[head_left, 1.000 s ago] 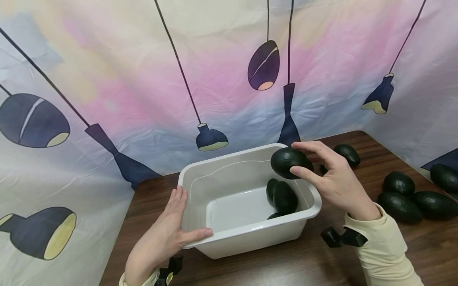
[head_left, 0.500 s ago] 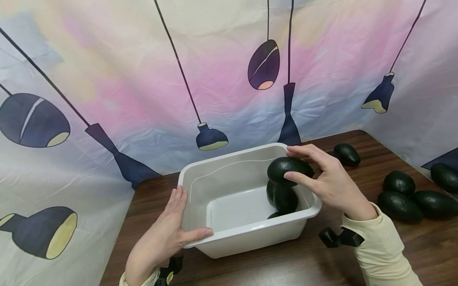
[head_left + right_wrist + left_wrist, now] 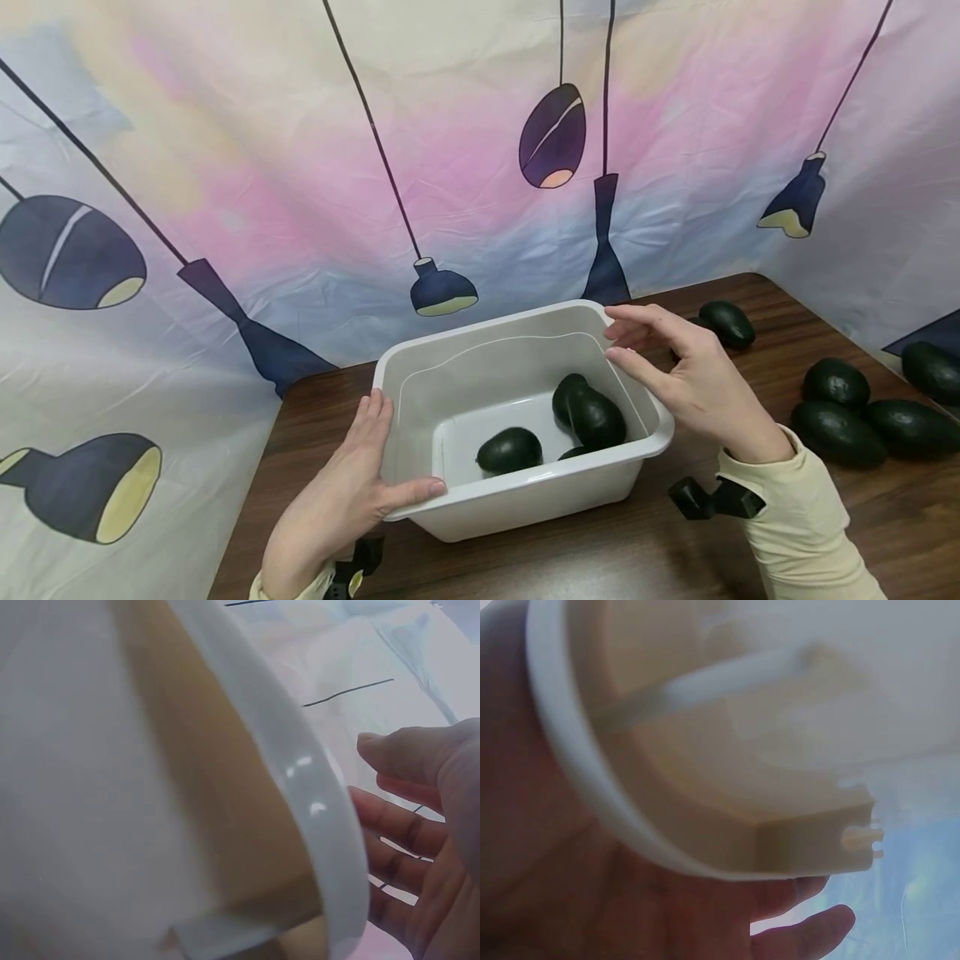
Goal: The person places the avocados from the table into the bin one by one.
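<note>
Left hand: the left hand [image 3: 337,500] lies against the near left corner of the white tub [image 3: 525,496], palm on the outer wall, fingers straight along the side and the thumb laid over the front rim; it pinches nothing.
Tub: the white tub stands on the dark wooden table [image 3: 637,550], its rim seen close from below in both wrist views.
Loose avocado: one avocado [image 3: 509,450] lies on the tub floor near the front wall, apart from the others.
Avocados in the tub: a small cluster of avocados [image 3: 592,412] rests against the right inner wall.
Right hand: the right hand [image 3: 686,383] hovers just over the tub's far right corner, fingers spread and loosely bent, holding nothing.
Avocados on the table: a group of dark avocados [image 3: 862,417] lies to the right, well apart from the tub; another one [image 3: 727,323] sits farther back.
Backdrop: a pastel cloth with printed lamps [image 3: 450,167] hangs behind the table.
</note>
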`<state>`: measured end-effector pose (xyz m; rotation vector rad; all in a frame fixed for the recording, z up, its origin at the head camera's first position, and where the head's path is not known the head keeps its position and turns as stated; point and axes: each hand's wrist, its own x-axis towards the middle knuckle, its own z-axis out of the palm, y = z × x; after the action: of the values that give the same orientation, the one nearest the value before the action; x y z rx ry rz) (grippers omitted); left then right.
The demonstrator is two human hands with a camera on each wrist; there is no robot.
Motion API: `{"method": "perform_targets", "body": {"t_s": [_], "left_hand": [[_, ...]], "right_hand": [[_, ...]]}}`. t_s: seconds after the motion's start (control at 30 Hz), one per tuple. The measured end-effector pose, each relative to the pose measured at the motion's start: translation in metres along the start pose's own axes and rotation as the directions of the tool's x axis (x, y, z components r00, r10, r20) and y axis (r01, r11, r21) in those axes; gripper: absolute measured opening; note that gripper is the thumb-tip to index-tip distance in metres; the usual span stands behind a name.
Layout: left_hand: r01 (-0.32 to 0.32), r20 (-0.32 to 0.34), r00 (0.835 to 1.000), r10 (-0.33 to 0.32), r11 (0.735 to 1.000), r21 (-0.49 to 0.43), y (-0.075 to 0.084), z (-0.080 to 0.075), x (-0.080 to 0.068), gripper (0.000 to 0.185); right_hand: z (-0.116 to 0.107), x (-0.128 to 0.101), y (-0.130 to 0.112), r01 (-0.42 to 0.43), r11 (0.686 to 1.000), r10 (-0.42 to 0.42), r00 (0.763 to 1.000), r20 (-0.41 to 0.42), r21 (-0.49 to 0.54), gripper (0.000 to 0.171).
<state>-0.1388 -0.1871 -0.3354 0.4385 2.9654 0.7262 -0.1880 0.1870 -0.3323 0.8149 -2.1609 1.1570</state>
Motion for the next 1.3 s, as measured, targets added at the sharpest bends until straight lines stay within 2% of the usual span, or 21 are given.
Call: {"method": "perform_targets", "body": {"t_s": [0.2,0.37,0.53,0.67,0.8,0.93,1.07,1.13,1.2,1.3], "left_hand": [[-0.005,-0.007,1.0,0.005,1.0,-0.005,0.001,0.0,-0.001,0.122],[-0.006,-0.011,1.0,0.006,1.0,-0.005,0.0,0.001,-0.001,0.122],[0.004,-0.009,1.0,-0.004,1.0,0.001,0.0,0.002,0.0,0.125],[0.005,-0.008,1.0,-0.005,1.0,0.002,0.0,0.002,0.001,0.125],[-0.003,-0.005,1.0,0.003,1.0,0.005,0.001,0.0,0.001,0.124],[-0.003,-0.001,1.0,0.003,1.0,0.002,0.002,-0.001,0.001,0.123],[0.008,0.006,1.0,-0.008,1.0,-0.001,0.001,0.0,0.001,0.124],[0.019,0.011,1.0,-0.019,1.0,-0.009,0.001,0.0,0.0,0.124],[0.029,0.018,0.999,-0.029,0.999,-0.018,0.0,0.0,0.0,0.125],[0.032,0.018,0.999,-0.031,0.999,-0.024,0.0,0.0,0.0,0.124]], "right_hand": [[-0.005,0.0,-0.002,-0.046,0.999,0.046,0.999,0.001,-0.026,0.051],[-0.012,-0.001,0.0,-0.088,0.995,0.086,0.996,-0.034,-0.044,0.049],[-0.026,-0.004,0.012,-0.168,0.972,0.155,0.984,-0.093,-0.162,0.045],[-0.041,-0.007,0.025,-0.307,0.909,0.297,0.952,-0.079,-0.281,0.048],[-0.059,-0.014,0.04,-0.429,0.825,0.452,0.892,-0.026,-0.369,0.063],[-0.071,-0.022,0.059,-0.494,0.736,0.552,0.834,-0.013,-0.463,0.071],[-0.071,-0.03,0.08,-0.54,0.655,0.629,0.778,-0.015,-0.528,0.082],[-0.066,-0.033,0.089,-0.554,0.63,0.658,0.753,-0.005,-0.544,0.088],[-0.06,-0.035,0.098,-0.558,0.62,0.672,0.741,0.006,-0.551,0.093],[-0.047,-0.035,0.11,-0.56,0.635,0.665,0.747,0.008,-0.532,0.094]]}}
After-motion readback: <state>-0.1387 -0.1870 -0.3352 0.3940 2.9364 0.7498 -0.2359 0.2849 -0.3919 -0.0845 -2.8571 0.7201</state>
